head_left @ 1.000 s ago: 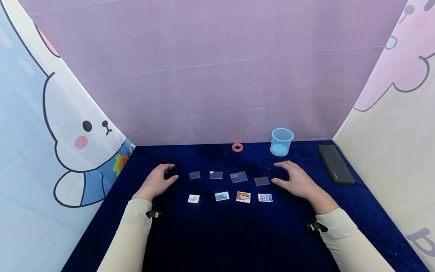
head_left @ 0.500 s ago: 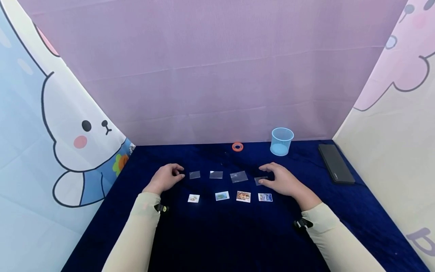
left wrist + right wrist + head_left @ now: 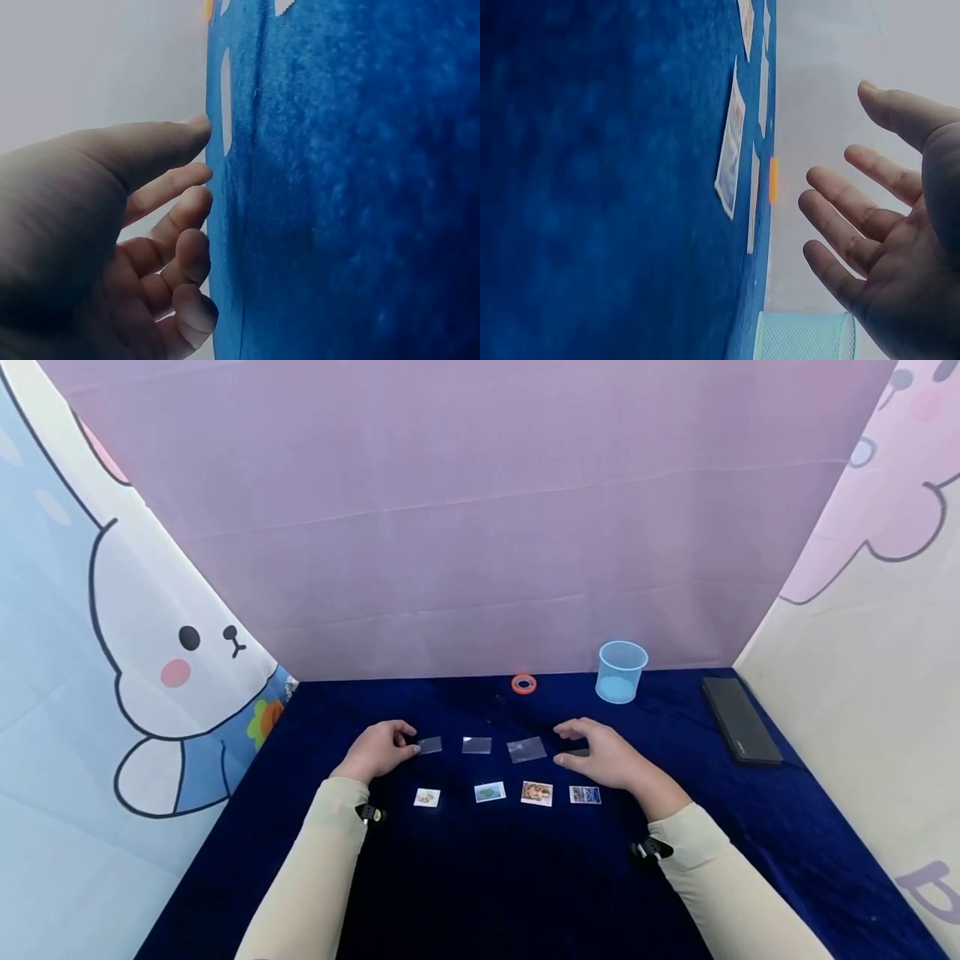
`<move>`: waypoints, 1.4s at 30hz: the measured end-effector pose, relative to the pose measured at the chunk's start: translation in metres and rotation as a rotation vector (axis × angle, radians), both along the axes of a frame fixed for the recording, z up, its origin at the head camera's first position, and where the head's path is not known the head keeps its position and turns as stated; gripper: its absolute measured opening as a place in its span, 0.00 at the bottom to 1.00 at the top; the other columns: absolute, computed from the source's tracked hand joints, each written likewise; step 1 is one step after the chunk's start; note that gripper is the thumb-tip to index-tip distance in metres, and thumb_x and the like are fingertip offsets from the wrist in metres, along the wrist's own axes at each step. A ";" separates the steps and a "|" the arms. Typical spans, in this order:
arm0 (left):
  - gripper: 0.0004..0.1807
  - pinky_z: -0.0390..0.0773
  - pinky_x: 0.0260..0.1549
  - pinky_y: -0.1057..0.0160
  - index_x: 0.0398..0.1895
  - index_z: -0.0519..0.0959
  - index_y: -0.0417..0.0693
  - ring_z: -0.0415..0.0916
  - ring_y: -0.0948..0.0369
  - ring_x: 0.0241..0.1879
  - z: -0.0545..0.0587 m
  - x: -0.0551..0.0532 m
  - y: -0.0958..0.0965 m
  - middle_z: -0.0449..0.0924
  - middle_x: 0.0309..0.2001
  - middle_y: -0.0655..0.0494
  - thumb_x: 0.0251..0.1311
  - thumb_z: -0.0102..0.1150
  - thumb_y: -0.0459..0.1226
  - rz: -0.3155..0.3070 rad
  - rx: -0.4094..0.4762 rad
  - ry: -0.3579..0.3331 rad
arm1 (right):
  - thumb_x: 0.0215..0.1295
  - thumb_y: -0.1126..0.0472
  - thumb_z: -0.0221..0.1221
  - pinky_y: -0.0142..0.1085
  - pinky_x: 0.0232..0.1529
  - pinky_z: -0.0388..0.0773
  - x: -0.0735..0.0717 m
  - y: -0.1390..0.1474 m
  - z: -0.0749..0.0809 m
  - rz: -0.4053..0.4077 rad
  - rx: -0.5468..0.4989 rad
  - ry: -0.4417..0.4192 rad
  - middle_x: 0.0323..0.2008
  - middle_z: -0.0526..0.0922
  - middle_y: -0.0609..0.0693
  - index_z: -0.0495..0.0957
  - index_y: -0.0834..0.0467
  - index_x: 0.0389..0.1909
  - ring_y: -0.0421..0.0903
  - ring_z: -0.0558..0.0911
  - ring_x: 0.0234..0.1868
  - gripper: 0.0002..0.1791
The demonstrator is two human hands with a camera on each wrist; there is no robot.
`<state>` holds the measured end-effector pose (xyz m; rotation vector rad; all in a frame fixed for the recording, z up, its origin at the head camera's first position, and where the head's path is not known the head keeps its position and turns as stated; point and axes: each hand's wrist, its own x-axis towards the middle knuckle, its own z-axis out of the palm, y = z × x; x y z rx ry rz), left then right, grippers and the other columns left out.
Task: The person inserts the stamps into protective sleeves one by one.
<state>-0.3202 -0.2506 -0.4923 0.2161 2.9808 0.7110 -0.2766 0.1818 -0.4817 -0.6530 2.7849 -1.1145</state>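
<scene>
Four clear plastic sleeves would be several: a row of them lies on the dark blue cloth, with the leftmost sleeve (image 3: 430, 745) right at the fingertips of my left hand (image 3: 378, 750). That hand has its thumb and fingers loosely bent, a gap between them. My right hand (image 3: 604, 755) hovers over the rightmost sleeve (image 3: 577, 752), partly hiding it, with thumb and fingers apart and nothing between them. Between the hands lie a small sleeve (image 3: 477, 745) and a larger one (image 3: 527, 749). Nearer me, postage stamps lie face up, among them a brown stamp (image 3: 537, 793) and a blue one (image 3: 585, 795).
An orange tape roll (image 3: 523, 683) lies at the back of the table. Right of it stands a light blue mesh bin (image 3: 621, 672). A flat black case (image 3: 741, 721) lies near the right edge. A purple curtain (image 3: 480, 527) rises behind.
Both hands have moved inward. The left has come to the leftmost sleeve, and the right has come over the rightmost one. The sleeves and stamps have stayed in place.
</scene>
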 end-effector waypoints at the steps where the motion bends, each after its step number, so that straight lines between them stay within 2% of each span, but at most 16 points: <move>1: 0.21 0.76 0.38 0.53 0.58 0.84 0.49 0.76 0.58 0.33 0.000 0.001 0.001 0.80 0.36 0.58 0.65 0.73 0.46 0.001 -0.014 -0.005 | 0.71 0.51 0.69 0.55 0.59 0.79 0.000 -0.002 0.000 -0.003 -0.001 -0.016 0.62 0.79 0.54 0.73 0.58 0.71 0.57 0.76 0.66 0.32; 5: 0.26 0.78 0.37 0.54 0.60 0.84 0.48 0.76 0.58 0.31 -0.001 0.002 0.008 0.80 0.35 0.57 0.63 0.75 0.47 0.010 -0.064 -0.017 | 0.72 0.52 0.68 0.55 0.59 0.79 -0.001 -0.010 0.000 0.001 0.001 -0.020 0.63 0.80 0.54 0.72 0.58 0.72 0.57 0.77 0.66 0.32; 8: 0.24 0.78 0.36 0.54 0.58 0.85 0.50 0.76 0.58 0.30 -0.002 0.001 0.011 0.80 0.34 0.57 0.61 0.76 0.48 0.034 -0.075 0.005 | 0.72 0.53 0.68 0.55 0.59 0.78 -0.003 -0.015 0.002 0.020 -0.013 -0.014 0.62 0.80 0.55 0.72 0.57 0.72 0.57 0.77 0.65 0.32; 13: 0.13 0.76 0.35 0.53 0.44 0.87 0.55 0.74 0.57 0.29 -0.002 0.000 0.009 0.77 0.33 0.57 0.59 0.78 0.45 0.071 -0.041 0.012 | 0.72 0.51 0.68 0.54 0.59 0.79 -0.005 -0.021 0.004 0.052 -0.034 -0.027 0.62 0.80 0.56 0.73 0.57 0.71 0.55 0.78 0.64 0.32; 16: 0.11 0.75 0.36 0.53 0.39 0.86 0.56 0.73 0.56 0.29 -0.003 0.000 0.009 0.76 0.33 0.56 0.57 0.79 0.44 0.082 0.002 0.010 | 0.72 0.51 0.68 0.53 0.59 0.79 -0.005 -0.023 0.004 0.054 -0.040 -0.034 0.62 0.81 0.56 0.73 0.56 0.71 0.55 0.78 0.64 0.31; 23: 0.20 0.77 0.42 0.51 0.55 0.86 0.53 0.75 0.56 0.36 -0.007 -0.002 0.009 0.79 0.40 0.55 0.60 0.78 0.40 0.032 0.059 0.018 | 0.73 0.52 0.67 0.55 0.58 0.79 -0.005 -0.028 0.002 0.070 -0.041 -0.045 0.63 0.80 0.57 0.74 0.55 0.71 0.56 0.78 0.64 0.29; 25: 0.18 0.77 0.43 0.51 0.54 0.87 0.53 0.76 0.56 0.37 -0.007 -0.002 0.009 0.80 0.41 0.54 0.60 0.77 0.40 0.023 0.069 0.010 | 0.73 0.52 0.67 0.55 0.58 0.79 -0.004 -0.030 0.002 0.075 -0.037 -0.047 0.63 0.80 0.57 0.74 0.54 0.71 0.56 0.78 0.64 0.29; 31: 0.10 0.77 0.48 0.50 0.40 0.87 0.54 0.76 0.55 0.41 -0.008 -0.001 0.008 0.80 0.42 0.54 0.58 0.78 0.37 0.035 0.124 0.003 | 0.73 0.52 0.67 0.56 0.61 0.76 -0.003 -0.039 0.005 0.085 -0.028 -0.053 0.64 0.80 0.56 0.73 0.52 0.71 0.53 0.78 0.64 0.29; 35: 0.06 0.78 0.48 0.51 0.36 0.87 0.55 0.78 0.56 0.41 -0.010 -0.002 0.008 0.82 0.40 0.56 0.60 0.77 0.37 0.028 0.126 0.006 | 0.73 0.51 0.67 0.56 0.63 0.75 -0.005 -0.046 0.008 0.104 -0.020 -0.045 0.64 0.80 0.55 0.73 0.52 0.71 0.53 0.79 0.64 0.29; 38: 0.06 0.78 0.47 0.52 0.37 0.86 0.55 0.78 0.58 0.39 -0.012 -0.004 0.008 0.82 0.38 0.58 0.61 0.76 0.38 0.031 0.123 0.007 | 0.73 0.52 0.67 0.56 0.63 0.74 -0.007 -0.052 0.010 0.121 -0.014 -0.043 0.63 0.80 0.55 0.73 0.53 0.71 0.53 0.79 0.64 0.29; 42: 0.12 0.77 0.44 0.53 0.45 0.85 0.51 0.77 0.57 0.37 -0.013 -0.008 0.009 0.81 0.37 0.57 0.59 0.76 0.37 0.019 0.136 0.017 | 0.72 0.53 0.68 0.55 0.63 0.75 -0.010 -0.060 0.013 0.132 -0.006 -0.042 0.63 0.81 0.56 0.74 0.53 0.70 0.53 0.79 0.63 0.28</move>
